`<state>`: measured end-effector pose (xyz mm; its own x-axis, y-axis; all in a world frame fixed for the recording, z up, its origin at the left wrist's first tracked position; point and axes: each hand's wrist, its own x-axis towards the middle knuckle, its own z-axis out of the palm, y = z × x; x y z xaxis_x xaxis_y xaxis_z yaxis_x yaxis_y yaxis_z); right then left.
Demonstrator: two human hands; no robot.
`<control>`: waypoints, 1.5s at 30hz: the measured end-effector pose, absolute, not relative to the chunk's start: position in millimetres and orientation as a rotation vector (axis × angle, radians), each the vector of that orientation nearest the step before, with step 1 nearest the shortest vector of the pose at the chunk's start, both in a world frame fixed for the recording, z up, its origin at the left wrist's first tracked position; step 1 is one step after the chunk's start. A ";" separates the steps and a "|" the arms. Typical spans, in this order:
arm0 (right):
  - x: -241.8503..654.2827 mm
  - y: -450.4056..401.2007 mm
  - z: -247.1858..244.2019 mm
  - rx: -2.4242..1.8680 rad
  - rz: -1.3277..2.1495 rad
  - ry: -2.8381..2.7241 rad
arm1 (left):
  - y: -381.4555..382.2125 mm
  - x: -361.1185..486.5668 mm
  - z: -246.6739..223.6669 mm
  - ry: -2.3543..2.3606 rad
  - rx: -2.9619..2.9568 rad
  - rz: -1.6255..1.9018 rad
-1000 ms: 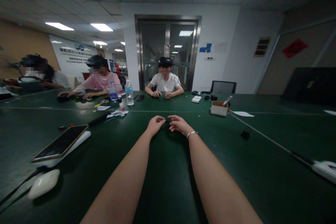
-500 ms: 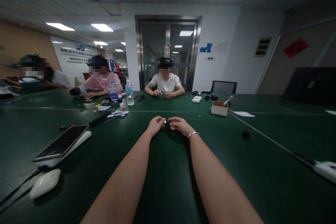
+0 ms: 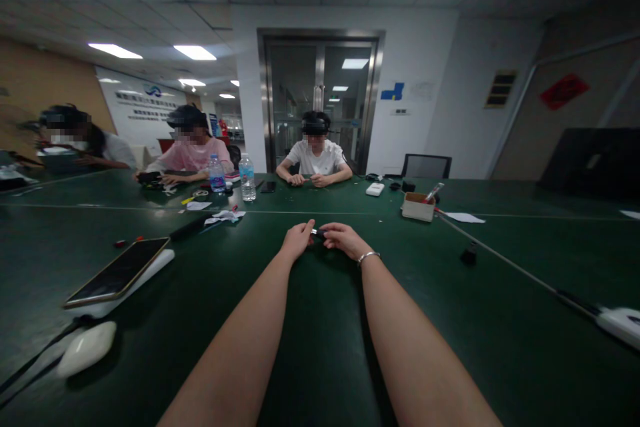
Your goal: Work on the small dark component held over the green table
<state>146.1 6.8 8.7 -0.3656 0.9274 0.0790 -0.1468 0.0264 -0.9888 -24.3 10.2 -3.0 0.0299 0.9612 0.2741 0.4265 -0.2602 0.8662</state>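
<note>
Over the middle of the green table (image 3: 330, 320), my right hand (image 3: 343, 240) pinches a small dark object with a silvery end (image 3: 319, 233). The silvery end points left, toward my left hand (image 3: 299, 240). My left hand's fingers are pressed together around that end, with the thumb raised on top. Whether the left fingertips grip the end or only touch it is hard to tell. A bracelet circles my right wrist.
A phone (image 3: 120, 270) lies on a white box at the left, near a white rounded object (image 3: 87, 349). Bottles (image 3: 247, 178), paper scraps (image 3: 225, 215) and a small carton (image 3: 418, 207) stand farther back. A cable (image 3: 500, 257) crosses the right side. Three people sit across the table.
My left thumb has lifted slightly and the left hand has shifted a little. My right hand stays almost in place with the dark object.
</note>
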 end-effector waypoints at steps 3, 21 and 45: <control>146.4 7.7 8.3 -0.855 1.498 -1.344 | 11.3 -23.7 -4.0 1.278 1.610 1.287; 145.9 9.0 6.9 -0.896 1.492 -1.339 | 14.7 -26.0 -5.7 1.083 1.513 1.316; 144.8 9.2 7.5 -0.927 1.465 -1.341 | 5.4 -24.6 0.4 1.113 1.574 1.365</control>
